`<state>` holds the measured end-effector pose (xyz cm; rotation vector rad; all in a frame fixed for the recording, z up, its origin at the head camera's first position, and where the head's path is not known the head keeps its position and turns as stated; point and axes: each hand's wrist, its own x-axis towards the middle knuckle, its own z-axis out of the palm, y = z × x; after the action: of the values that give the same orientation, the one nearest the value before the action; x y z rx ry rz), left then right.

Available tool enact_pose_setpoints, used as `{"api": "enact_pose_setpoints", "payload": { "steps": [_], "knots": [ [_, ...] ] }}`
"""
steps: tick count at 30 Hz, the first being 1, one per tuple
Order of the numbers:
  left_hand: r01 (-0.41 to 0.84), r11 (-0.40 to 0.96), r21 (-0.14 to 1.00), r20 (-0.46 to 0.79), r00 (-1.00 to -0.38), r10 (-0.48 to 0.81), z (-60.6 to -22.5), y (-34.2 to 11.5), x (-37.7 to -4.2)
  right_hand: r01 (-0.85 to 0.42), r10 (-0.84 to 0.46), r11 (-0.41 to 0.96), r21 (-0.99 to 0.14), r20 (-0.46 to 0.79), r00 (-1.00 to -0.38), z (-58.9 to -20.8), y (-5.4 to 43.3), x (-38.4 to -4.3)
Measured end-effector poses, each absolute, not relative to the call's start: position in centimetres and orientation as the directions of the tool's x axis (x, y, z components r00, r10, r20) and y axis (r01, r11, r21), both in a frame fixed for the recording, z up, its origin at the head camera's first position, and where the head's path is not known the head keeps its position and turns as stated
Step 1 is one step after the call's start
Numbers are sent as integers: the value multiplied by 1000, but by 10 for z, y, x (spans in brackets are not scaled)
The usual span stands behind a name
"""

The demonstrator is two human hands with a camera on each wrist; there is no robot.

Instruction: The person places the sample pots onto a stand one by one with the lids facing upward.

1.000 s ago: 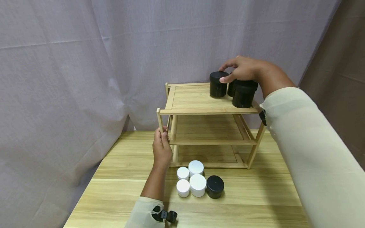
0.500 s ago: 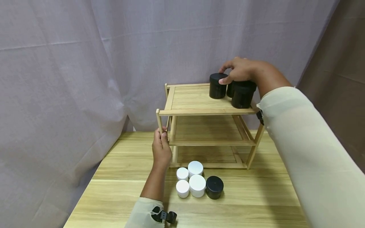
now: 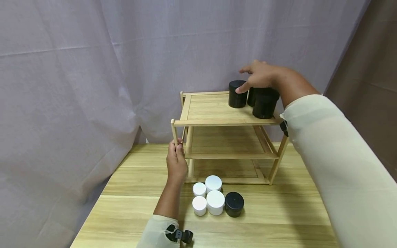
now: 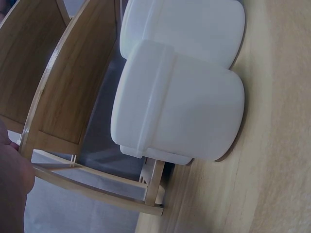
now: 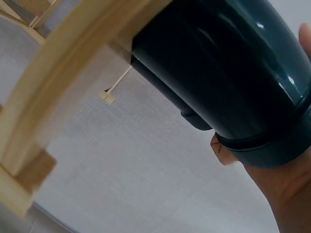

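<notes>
A wooden three-tier shelf rack (image 3: 211, 122) stands on the table. My left hand (image 3: 176, 167) grips its front left post, fingers behind and thumb in front. Over the top tier my right hand (image 3: 263, 75) is spread, thumb and fingers apart. Its thumb lies in front of the lid of a black jar (image 3: 237, 98); whether it touches cannot be told. Another black jar (image 3: 265, 105) stands by the right front edge below the wrist, and a third black jar (image 3: 251, 98) is mostly hidden between them. The right wrist view shows the near black jar (image 5: 228, 73) close up.
Before the rack, on the wooden table (image 3: 130, 206), several white jars (image 3: 215, 202) stand grouped with one black jar (image 3: 234, 204) to their right. The rack's middle tier (image 3: 226, 139) lies under the jars' tier. A grey curtain (image 3: 155, 51) hangs behind.
My right hand's fingers have lifted off the left black jar's lid and spread away from the thumb. My left hand stays on the post, and the jars have not moved.
</notes>
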<state>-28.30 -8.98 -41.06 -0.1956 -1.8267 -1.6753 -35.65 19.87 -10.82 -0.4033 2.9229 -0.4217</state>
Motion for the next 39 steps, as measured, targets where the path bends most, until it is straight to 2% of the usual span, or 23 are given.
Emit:
{"api": "enact_pose_setpoints", "payload": {
  "steps": [4, 12, 22, 26, 32, 39],
  "knots": [
    [511, 174, 842, 540, -783, -310, -411, -89, -283, -271, -297, 914, -301, -44, -954, -109, 196, -350],
    [506, 184, 843, 538, -783, -312, -410, -91, -284, -329, -287, 909, -255, 190, -939, -111, 186, -338],
    [529, 196, 826, 563, -765, -311, -411, -92, -284, -216, -165, 962, -167, 276, -947, -116, 179, -331],
    [529, 194, 826, 563, -766, -311, -412, -92, -284, -223, -167, 963, -154, 311, -936, -120, 177, -326],
    [520, 195, 831, 556, -772, -308, -411, -92, -283, -269, -191, 955, -123, 437, -879, -129, 175, -316],
    [520, 212, 828, 561, -770, -303, -411, -94, -282, -309, -194, 947, -84, 617, -763, -144, 169, -300]
  ]
}}
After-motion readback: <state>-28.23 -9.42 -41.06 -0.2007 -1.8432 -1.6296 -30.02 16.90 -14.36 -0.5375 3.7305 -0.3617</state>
